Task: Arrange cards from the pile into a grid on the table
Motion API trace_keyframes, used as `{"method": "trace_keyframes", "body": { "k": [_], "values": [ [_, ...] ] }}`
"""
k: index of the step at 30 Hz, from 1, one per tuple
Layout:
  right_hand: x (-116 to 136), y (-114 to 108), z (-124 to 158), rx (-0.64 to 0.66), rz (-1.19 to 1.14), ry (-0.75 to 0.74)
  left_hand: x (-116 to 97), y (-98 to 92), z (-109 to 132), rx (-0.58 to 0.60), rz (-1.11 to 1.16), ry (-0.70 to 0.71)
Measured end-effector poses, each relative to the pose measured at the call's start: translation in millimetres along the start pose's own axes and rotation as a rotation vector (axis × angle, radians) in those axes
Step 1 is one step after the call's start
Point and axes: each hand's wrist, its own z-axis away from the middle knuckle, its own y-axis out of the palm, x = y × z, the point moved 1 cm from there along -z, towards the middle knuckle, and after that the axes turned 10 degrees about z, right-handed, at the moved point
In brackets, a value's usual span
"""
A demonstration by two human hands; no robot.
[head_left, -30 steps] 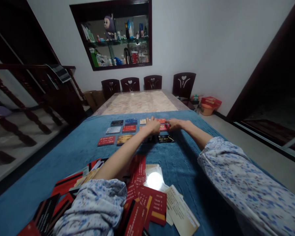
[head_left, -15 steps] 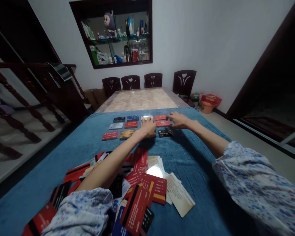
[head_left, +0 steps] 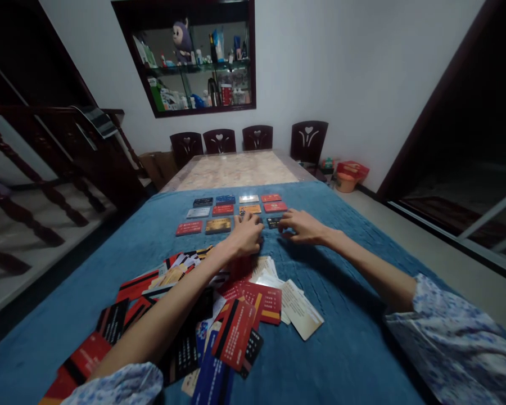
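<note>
Small stacks of cards lie in rows on a blue cloth point(head_left: 341, 292). My left hand point(head_left: 248, 233) reaches down at the front row with bent fingers, just below an orange card stack point(head_left: 250, 209); whatever lies beneath its fingers is hidden. My right hand point(head_left: 302, 226) has its fingers slightly apart, fingertips touching the right end of a black card stack point(head_left: 273, 223). Directly beyond that are a pink-red card stack point(head_left: 275, 207) and a red one. To the left of my left hand sits a gold card stack point(head_left: 218, 225).
A loose heap of mixed cards point(head_left: 236, 332) spreads beneath and beside my left forearm, with cream cards point(head_left: 302, 309) at its right side. Beyond the cloth the marble-patterned tabletop point(head_left: 231, 170) continues toward several dark chairs point(head_left: 308, 140). A wooden railing point(head_left: 21, 163) stands at left.
Both hands have drawn nearer, the right one from the pink-red stack to the black stack. The orange stack and the white stack behind it now show uncovered. The view has shifted slightly.
</note>
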Motion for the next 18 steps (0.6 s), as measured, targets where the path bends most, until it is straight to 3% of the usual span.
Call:
{"method": "trace_keyframes", "body": {
  "k": [6, 13, 18],
  "values": [
    [3.5, 18.1, 28.2, -0.021, -0.065, -0.018, -24.2, 8.8, 19.2, 0.011, 0.151, 0.095],
    [8.2, 27.0, 52.3, -0.092, -0.118, -0.06, -47.1, 19.3, 31.4, 0.147, 0.327, 0.211],
    [16.0, 28.2, 57.5, -0.124, -0.148, -0.057, -54.7, 24.7, 32.0, 0.216, 0.336, 0.197]
  ]
}}
